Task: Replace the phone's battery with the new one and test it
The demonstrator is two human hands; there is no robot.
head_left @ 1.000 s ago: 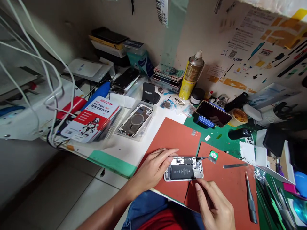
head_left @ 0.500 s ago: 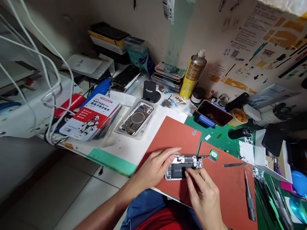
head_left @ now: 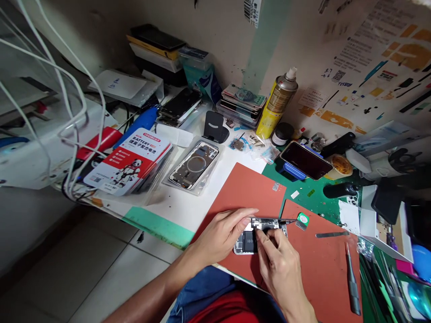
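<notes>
An opened smartphone (head_left: 239,248) lies on the red-brown mat, its inner parts facing up and a black battery (head_left: 249,242) showing inside. A thin panel, seen nearly edge-on, stands up along its far side. My left hand (head_left: 218,235) is closed around the phone's left end and this panel, fingers stretched along the panel's top. My right hand (head_left: 282,262) is over the phone, its thumb and fingers bent together, fingertips touching the inside by the battery's upper edge. Whatever is between those fingertips, if anything, is hidden.
Right of the phone lie a green round-labelled piece (head_left: 303,219), tweezers (head_left: 332,234) and a screwdriver (head_left: 352,278). A phone housing (head_left: 194,164) and battery box (head_left: 129,161) sit left. Behind are a yellow spray can (head_left: 277,103) and a propped phone (head_left: 306,160).
My right hand has shifted from the battery's right part up and left to its upper edge. My left hand keeps its hold on the phone. The view has turned slightly.
</notes>
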